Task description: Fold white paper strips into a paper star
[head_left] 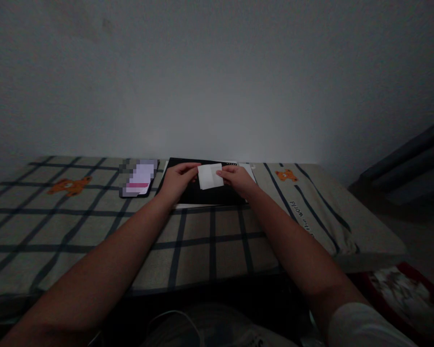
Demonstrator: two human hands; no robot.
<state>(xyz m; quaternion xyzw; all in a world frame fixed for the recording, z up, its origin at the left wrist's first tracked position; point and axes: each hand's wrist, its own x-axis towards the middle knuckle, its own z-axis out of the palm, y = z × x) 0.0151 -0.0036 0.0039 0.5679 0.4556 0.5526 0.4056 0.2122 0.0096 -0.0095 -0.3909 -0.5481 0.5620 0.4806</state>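
Near the far edge of the cloth-covered table (104, 231), holding up a small piece of white paper (207, 178) above a flat black item (202, 197). Pinching the upper left corner between thumb and fingertips of the left hand (177, 180); gripping the right side with the right hand (238, 178), with the thumb pressed on the near face. Can make out a faint line near the middle of the paper, perhaps a crease. Cannot tell whether touching the black item below or just clear of it. Under that item, can see white sheets (193, 206) sticking out along the near edge. To the left of the left hand, find a phone (141, 177) lying on the checked cloth, lit, with a pink band low on the partly pixelated screen. Farther left, notice an orange bear print (69, 186); right of the right hand, see another bear print (286, 175) beside dark lettering (300, 217). Behind everything, face a plain grey wall (217, 82). At lower right, see a red-edged container (407, 267) with crumpled white stuff inside.
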